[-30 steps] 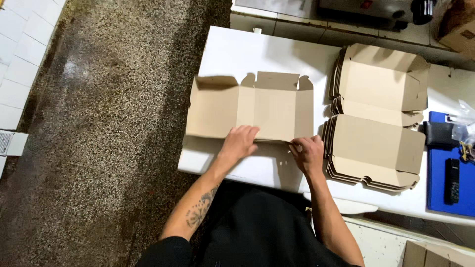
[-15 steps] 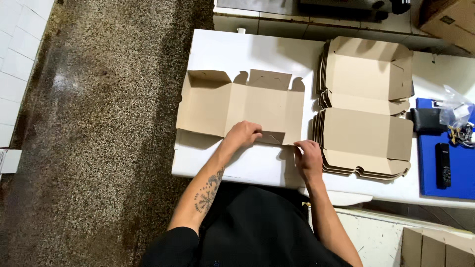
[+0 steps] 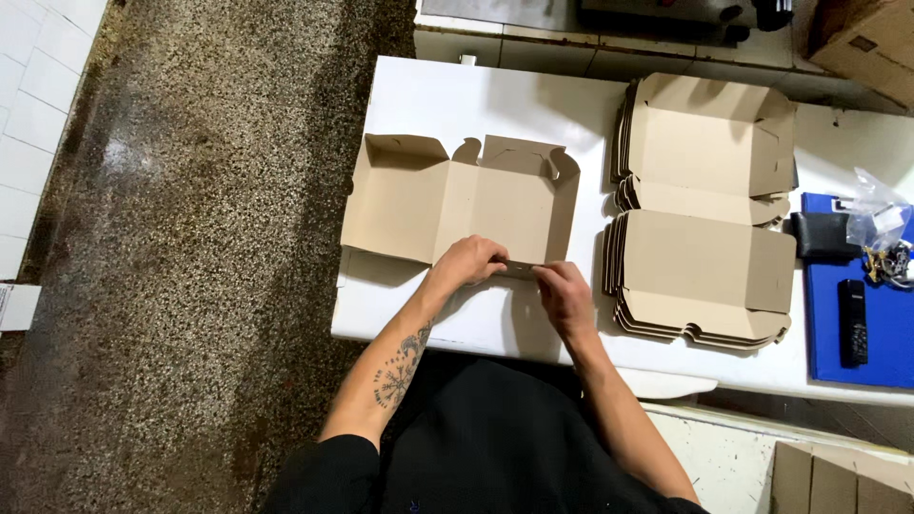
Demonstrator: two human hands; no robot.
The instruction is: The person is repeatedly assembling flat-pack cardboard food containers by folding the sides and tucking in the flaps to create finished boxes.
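Cardboard is spread flat on the white table (image 3: 457,95): a box blank (image 3: 457,200) lies unfolded near the left end, its far flaps partly raised and casting shadows. The near edge of the blank, toward its right half, is pinched by both hands. The left hand (image 3: 468,264) is curled over that edge, fingers bent and closed narrowly on the near flap, knuckles up. The right hand (image 3: 564,293) is set just beside it to the right, its fingers (image 3: 545,273) closed on the same flap, so that the fingertips of the two hands nearly meet. The flap is held between them at the blank's near rim; how far the thumbs reach beneath it cannot be told. Most of the blank is spread far and left of the fingers.

To the right of the blank, well clear of the hands, a stack of blanks (image 3: 705,262) is laid in two overlapping piles. Farther right, a blue mat (image 3: 828,333) is seen at the table's right end, bearing a dark remote (image 3: 853,324), a black pouch (image 3: 824,235) and a clear bag (image 3: 878,221). Speckled floor (image 3: 190,286) is seen to the left.
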